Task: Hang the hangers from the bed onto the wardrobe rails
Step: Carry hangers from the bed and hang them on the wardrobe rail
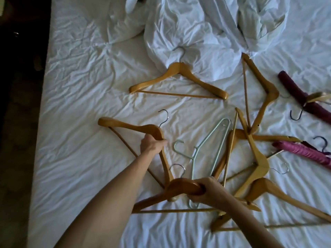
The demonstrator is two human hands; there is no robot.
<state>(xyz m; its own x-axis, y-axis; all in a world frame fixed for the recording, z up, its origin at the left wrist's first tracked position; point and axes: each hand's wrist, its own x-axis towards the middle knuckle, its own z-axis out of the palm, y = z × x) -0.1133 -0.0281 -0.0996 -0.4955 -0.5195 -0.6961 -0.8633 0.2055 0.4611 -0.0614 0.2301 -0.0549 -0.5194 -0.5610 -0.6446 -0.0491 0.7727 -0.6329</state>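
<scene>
Several hangers lie scattered on the white bed. My left hand grips the neck of a wooden hanger lying at the left, its hook pointing up. My right hand is closed around the neck of a second, darker wooden hanger held just above the sheet near me. A pale green plastic hanger lies between my hands. Another wooden hanger rests further up the bed. More wooden hangers are piled at the right.
Padded purple hangers and a pink one lie at the right edge. A crumpled white duvet is heaped at the far end of the bed. The dark floor runs along the bed's left side.
</scene>
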